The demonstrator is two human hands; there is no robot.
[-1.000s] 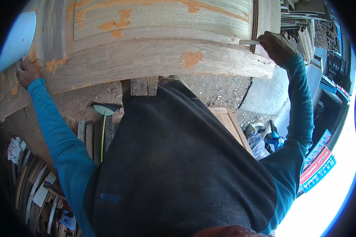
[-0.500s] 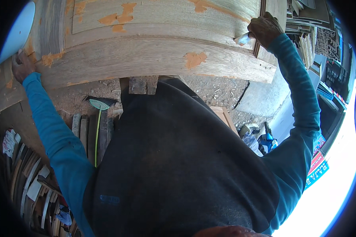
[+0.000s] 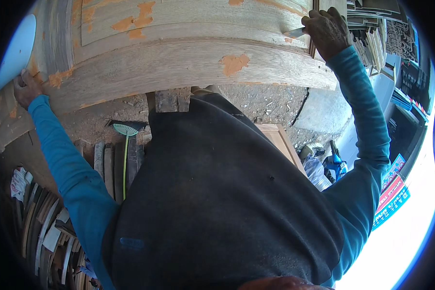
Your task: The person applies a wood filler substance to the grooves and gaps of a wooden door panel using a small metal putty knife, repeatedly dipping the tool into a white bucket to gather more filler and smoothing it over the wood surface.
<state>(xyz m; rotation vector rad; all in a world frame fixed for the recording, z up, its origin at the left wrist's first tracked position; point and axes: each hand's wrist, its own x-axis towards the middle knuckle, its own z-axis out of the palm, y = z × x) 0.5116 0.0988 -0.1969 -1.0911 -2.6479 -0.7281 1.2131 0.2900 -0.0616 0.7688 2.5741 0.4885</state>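
Note:
A wooden door panel [image 3: 179, 60] lies across the upper part of the head view, with orange filler patches [image 3: 235, 64] on its surface. My right hand [image 3: 328, 33] is closed around a putty knife, and the knife's blade [image 3: 295, 33] points left, close to the inner edge of the panel's frame. At the far left, my left hand [image 3: 27, 90] has its fingers curled at the lower edge of a smooth white sheet [image 3: 17, 55], beside the door's near edge. Most of those fingers are hidden or small in the picture.
A wooden block [image 3: 173, 100] juts out under the door's near edge. Below stand a green rake-like tool [image 3: 125, 129] and stacked wood strips [image 3: 46, 222]. A pale wooden frame [image 3: 280, 145] and a blue tool [image 3: 337, 162] are on the right. More boards [image 3: 372, 46] lie beyond my right hand.
The putty knife has turned in my right hand, so its blade shows flatter and darker. My left hand and the white sheet have shifted slightly downward. The whole view has tilted a little.

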